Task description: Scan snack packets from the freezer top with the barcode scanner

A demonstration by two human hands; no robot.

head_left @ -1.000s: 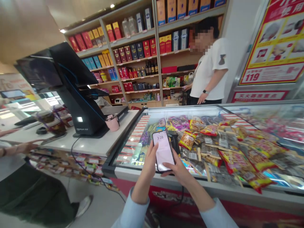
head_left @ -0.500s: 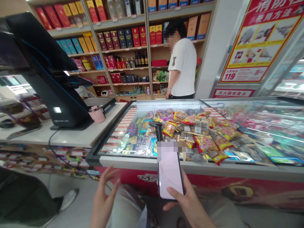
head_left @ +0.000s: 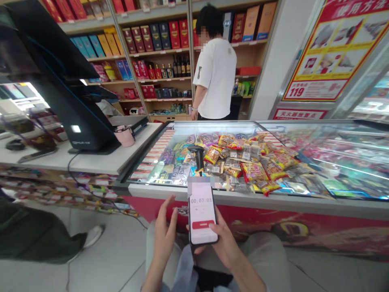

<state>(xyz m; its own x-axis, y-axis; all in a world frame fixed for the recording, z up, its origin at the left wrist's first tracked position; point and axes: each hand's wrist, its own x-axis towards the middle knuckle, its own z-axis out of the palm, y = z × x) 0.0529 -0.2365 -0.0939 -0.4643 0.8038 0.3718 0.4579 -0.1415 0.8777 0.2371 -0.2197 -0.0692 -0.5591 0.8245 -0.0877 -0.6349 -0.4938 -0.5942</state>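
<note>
My right hand (head_left: 223, 243) grips a black smartphone (head_left: 202, 215) from below and at its side. The screen shows a running timer reading 00:07:03 above a red button. My left hand (head_left: 164, 233) is raised with its fingers apart just left of the phone, holding nothing and not touching it. Beyond the phone stands a black barcode scanner (head_left: 197, 157), at the near side of a glass-topped chest freezer (head_left: 273, 205) filled with bright snack packets (head_left: 231, 162).
To the left stand a white counter (head_left: 75, 162), a black checkout terminal (head_left: 69, 121) and a pink mug (head_left: 124, 136). Behind the freezer, a person in a white T-shirt (head_left: 215, 79) stands before shelves of boxed liquor (head_left: 154, 44). A dark-clothed person's leg (head_left: 39, 231) shows at lower left.
The phone screen now shows a timer instead of a blank pale display. My left hand has moved closer to the phone. The person in the white T-shirt appears further left in view.
</note>
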